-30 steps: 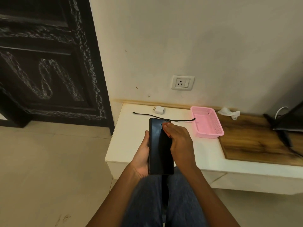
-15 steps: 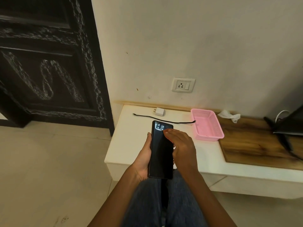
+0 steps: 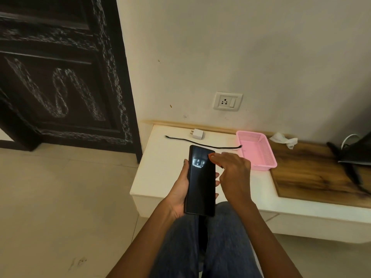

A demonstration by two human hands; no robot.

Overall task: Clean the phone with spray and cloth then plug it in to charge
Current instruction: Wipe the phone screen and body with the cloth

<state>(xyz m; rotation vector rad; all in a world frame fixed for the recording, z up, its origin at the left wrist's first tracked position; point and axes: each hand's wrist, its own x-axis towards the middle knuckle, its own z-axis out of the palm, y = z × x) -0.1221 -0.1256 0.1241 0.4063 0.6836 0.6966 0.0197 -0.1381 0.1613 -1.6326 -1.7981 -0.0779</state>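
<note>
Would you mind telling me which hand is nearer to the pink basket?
The right hand: it hovers at the phone's right edge, just left of the pink basket. The left hand grips the phone from its far side, farther away.

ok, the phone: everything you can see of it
The phone is a slim black slab with a glossy glass face and rounded corners, held lengthwise over the person's lap, at the near edge of the white table. The screen is dark but for a blurred pale patch near the top, either a reflection or a lit display. The left hand grips it from beneath, thumb on the left edge. The right hand's fingertips are at its upper right edge.
</note>
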